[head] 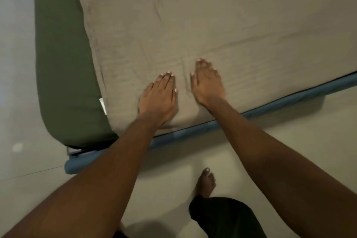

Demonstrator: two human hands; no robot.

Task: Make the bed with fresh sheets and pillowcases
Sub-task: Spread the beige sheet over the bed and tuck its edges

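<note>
Two-handed, smoothing the taupe top sheet (222,31), judging by the pose.

Starting at left: noting the green fitted sheet (63,63) covering the mattress corner and lying bare beside the taupe cloth. Noting a white label (102,105) at the top sheet's left edge.

Pressing the left hand (158,96) flat on the taupe sheet near its front edge, fingers straight, gripping nothing. Laying the right hand (207,85) just beside it, likewise flat and released, fingertips slightly blurred. Observing small creases between the two hands.

Recording the blue bed rail (193,131) along the near side, below the sheet's edge.

Judging the next move: sweeping both palms apart, keeping pressure light to avoid dragging the sheet askew. Seeing no pillowcases.
</note>
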